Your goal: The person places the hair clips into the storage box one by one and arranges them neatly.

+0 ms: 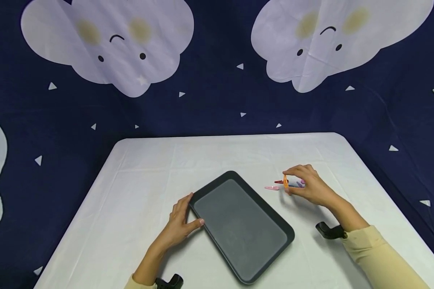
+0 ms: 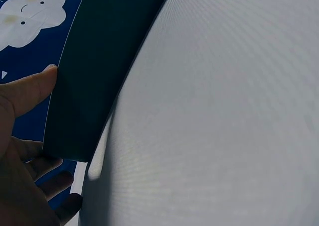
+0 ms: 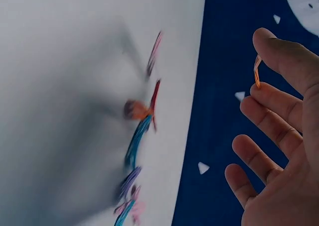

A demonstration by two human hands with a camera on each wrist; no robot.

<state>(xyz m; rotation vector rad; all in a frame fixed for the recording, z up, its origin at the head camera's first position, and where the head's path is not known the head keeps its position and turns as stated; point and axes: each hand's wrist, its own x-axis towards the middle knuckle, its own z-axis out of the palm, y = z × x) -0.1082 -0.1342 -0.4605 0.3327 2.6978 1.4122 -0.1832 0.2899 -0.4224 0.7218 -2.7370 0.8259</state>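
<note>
A dark grey tray (image 1: pixel 244 228) lies angled on the white table. My left hand (image 1: pixel 179 226) touches its upper left side, thumb on the rim; in the left wrist view the thumb and fingers of this hand (image 2: pixel 30 151) rest against the tray's dark side (image 2: pixel 94 76). My right hand (image 1: pixel 312 186) pinches a small orange clip (image 1: pixel 285 181) between thumb and fingertip, above the table right of the tray. The right wrist view shows the orange clip (image 3: pixel 257 72) in the hand (image 3: pixel 279 121), other fingers loosely bent.
Beside the right hand lie a pink clip (image 1: pixel 272 188) and a red clip (image 1: pixel 279 182). In the right wrist view, blue (image 3: pixel 135 144) and purple (image 3: pixel 129 182) pieces lie near them. A dark blue cloth with clouds (image 1: pixel 209 108) hangs behind the table (image 1: pixel 148 172).
</note>
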